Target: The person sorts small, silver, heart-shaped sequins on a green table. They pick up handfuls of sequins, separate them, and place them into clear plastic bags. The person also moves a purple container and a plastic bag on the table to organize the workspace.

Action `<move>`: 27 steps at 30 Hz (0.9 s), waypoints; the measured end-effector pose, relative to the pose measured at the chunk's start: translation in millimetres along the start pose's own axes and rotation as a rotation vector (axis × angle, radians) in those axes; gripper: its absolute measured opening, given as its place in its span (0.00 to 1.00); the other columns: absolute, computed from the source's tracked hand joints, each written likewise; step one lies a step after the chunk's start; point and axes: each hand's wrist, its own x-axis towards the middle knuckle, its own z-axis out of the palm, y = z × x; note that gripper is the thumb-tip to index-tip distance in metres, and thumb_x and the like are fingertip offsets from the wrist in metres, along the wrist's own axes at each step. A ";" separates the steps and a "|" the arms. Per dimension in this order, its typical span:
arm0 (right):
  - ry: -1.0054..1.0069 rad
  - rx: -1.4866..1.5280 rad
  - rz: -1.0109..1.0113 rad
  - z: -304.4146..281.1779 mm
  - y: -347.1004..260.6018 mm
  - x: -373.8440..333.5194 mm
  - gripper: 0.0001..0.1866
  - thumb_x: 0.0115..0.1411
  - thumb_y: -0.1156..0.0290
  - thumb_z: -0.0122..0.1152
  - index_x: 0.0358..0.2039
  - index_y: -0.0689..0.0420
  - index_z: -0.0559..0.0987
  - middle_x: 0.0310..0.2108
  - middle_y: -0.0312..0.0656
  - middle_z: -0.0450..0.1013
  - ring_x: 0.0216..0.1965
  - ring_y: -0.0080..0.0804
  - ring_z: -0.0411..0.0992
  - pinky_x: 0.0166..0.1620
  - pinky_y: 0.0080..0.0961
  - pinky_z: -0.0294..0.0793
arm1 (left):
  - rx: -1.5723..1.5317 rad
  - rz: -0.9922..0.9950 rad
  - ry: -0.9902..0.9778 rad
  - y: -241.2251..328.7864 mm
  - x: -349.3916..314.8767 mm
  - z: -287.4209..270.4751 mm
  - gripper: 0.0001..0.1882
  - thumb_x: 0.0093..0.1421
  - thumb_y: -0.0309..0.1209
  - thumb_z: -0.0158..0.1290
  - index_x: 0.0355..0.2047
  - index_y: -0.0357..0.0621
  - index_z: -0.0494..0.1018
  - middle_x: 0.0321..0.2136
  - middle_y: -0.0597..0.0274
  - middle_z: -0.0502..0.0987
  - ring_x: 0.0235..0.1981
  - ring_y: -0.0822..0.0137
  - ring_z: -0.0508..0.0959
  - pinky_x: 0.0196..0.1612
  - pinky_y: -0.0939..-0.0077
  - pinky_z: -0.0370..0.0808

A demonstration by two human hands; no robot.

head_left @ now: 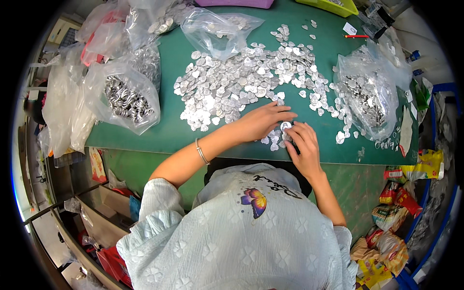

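My left hand (pixel 266 121) reaches over the table's near part with its fingers stretched out to the right, above small silver metal pieces. My right hand (pixel 304 147) faces it, its fingers curved and its thumb apart from them. The right fingertips touch the edge of a shiny round metal disc (pixel 286 125) lying between the two hands. Several small flat silver pieces (pixel 274 146) lie just below the left fingers. Beyond my hands spreads a large heap of scalloped silver metal pieces (pixel 237 82). What lies under the left palm is hidden.
Clear plastic bags of metal parts stand left (pixel 128 101) and right (pixel 367 92) on the green table (pixel 169 135). Another clear bag (pixel 217 34) lies behind the heap. A purple basket (pixel 237 3) and a yellow-green basket (pixel 333 7) sit at the far edge.
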 end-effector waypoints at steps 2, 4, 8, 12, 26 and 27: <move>0.025 -0.035 -0.003 -1.0 -3.6 4.0 0.17 0.49 0.76 0.63 0.42 0.60 0.76 0.44 0.44 0.71 0.51 0.46 0.66 0.56 0.47 0.61 | 0.012 0.028 -0.036 5.1 4.3 -3.8 0.27 0.51 0.18 0.54 0.54 0.44 0.66 0.50 0.57 0.72 0.57 0.53 0.66 0.63 0.55 0.58; 0.026 -0.063 -0.023 -1.2 -4.0 3.9 0.16 0.49 0.77 0.63 0.41 0.60 0.76 0.43 0.44 0.71 0.51 0.45 0.67 0.55 0.46 0.62 | 0.000 0.029 -0.073 9.6 8.6 -6.3 0.28 0.50 0.19 0.55 0.53 0.44 0.67 0.49 0.56 0.72 0.56 0.53 0.67 0.62 0.56 0.59; 0.014 -0.071 -0.064 -1.2 9.0 -6.4 0.16 0.49 0.76 0.63 0.41 0.60 0.76 0.43 0.43 0.71 0.50 0.45 0.66 0.54 0.46 0.63 | -0.043 0.023 -0.086 4.8 11.0 -2.4 0.28 0.49 0.19 0.57 0.53 0.45 0.67 0.49 0.54 0.72 0.54 0.53 0.68 0.62 0.58 0.61; 0.078 -0.037 0.009 -2.8 4.5 -5.4 0.16 0.48 0.77 0.63 0.40 0.60 0.76 0.44 0.42 0.71 0.49 0.44 0.67 0.53 0.45 0.63 | -0.035 0.040 -0.044 8.5 11.2 -2.0 0.28 0.49 0.19 0.57 0.52 0.44 0.68 0.48 0.54 0.72 0.54 0.53 0.69 0.61 0.59 0.62; 0.017 -0.124 -0.063 -14.1 4.1 -4.2 0.12 0.50 0.75 0.62 0.37 0.59 0.76 0.40 0.42 0.70 0.48 0.43 0.66 0.54 0.46 0.61 | 0.030 0.117 -0.030 3.4 8.5 10.6 0.27 0.46 0.18 0.55 0.49 0.41 0.68 0.44 0.53 0.73 0.51 0.55 0.70 0.64 0.51 0.54; 0.020 -0.135 -0.076 -13.8 4.9 -3.7 0.12 0.50 0.75 0.62 0.37 0.59 0.76 0.40 0.42 0.70 0.47 0.43 0.67 0.54 0.46 0.62 | 0.025 0.111 -0.032 4.6 8.6 10.0 0.28 0.45 0.18 0.56 0.50 0.42 0.68 0.44 0.54 0.73 0.51 0.56 0.70 0.63 0.51 0.55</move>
